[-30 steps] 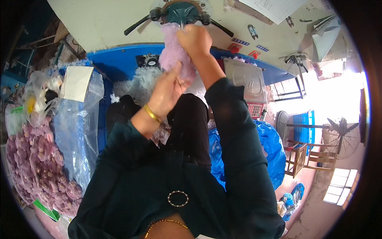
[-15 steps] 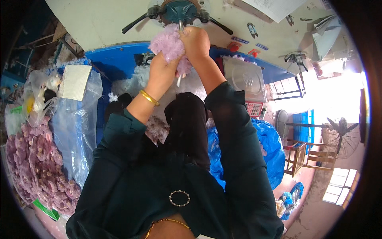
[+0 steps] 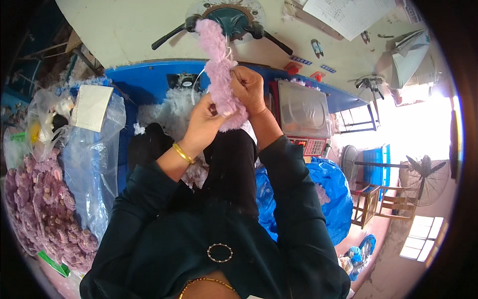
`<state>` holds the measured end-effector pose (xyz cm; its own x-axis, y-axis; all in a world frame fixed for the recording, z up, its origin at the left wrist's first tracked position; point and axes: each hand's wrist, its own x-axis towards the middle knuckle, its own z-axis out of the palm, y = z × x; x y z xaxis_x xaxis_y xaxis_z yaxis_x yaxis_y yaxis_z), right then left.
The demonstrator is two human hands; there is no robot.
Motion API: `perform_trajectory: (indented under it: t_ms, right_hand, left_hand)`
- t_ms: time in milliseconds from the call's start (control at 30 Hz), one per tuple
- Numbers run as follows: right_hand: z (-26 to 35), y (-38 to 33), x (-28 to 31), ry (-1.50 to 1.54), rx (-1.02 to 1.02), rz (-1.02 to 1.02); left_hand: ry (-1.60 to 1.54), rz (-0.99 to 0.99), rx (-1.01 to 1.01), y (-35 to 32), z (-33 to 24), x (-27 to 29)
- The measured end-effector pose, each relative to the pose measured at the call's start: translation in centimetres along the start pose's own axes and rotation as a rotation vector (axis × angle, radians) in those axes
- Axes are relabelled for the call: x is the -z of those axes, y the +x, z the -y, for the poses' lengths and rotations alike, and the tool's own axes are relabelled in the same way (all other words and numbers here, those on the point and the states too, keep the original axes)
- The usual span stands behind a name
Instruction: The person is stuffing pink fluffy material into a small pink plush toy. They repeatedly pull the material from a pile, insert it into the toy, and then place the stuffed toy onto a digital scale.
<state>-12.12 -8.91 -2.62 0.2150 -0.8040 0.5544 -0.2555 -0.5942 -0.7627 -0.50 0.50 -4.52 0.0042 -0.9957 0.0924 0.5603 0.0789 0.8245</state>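
Observation:
A fluffy pink plush piece [image 3: 220, 74] stretches upright between my hands, its narrow upper end reaching past the green round machine fitting [image 3: 234, 21]. My left hand [image 3: 203, 118] grips its lower part, the thumb lying across the fur. With curled fingers, my right hand [image 3: 248, 89] pinches its right edge; what exactly sits between those fingertips is hidden. A thin white strip [image 3: 197, 82] curves out on the plush's left side, and a thin white loop [image 3: 229, 51] shows by its upper right. Black handles [image 3: 169, 39] spread from the fitting.
White stuffing [image 3: 172, 109] lies in the blue bin ahead of my knees. Pink plush pieces [image 3: 42, 204] are heaped at left beside clear plastic [image 3: 89, 154]. At right are a red scale [image 3: 312, 146], a blue bag [image 3: 328, 189] and a fan [image 3: 423, 179]. Small snips [image 3: 316, 48] rest on the table.
Both hands have come down and back from the metal nozzle with the plush. The plush is now stretched longer, and my right hand has moved from the nozzle to its side.

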Motion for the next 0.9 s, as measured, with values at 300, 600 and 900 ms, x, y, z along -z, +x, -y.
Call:
perform_trajectory:
  t_ms: [300, 600, 900]
  right_hand:
    - [1.4, 1.3, 0.1, -0.170, 0.131, -0.024]
    - [1.7, 4.2, -1.3, -0.371, -0.032, -0.067]
    - [5.1, -0.1, 1.6, 0.111, -0.457, 0.153]
  left_hand:
    - [0.217, 0.135, 0.008, 1.4, -0.3, 2.0]
    - [-0.057, 0.168, 0.268, 2.9, -4.9, 0.9]
    - [-0.305, 0.313, 0.394, 1.4, -4.1, 3.8]
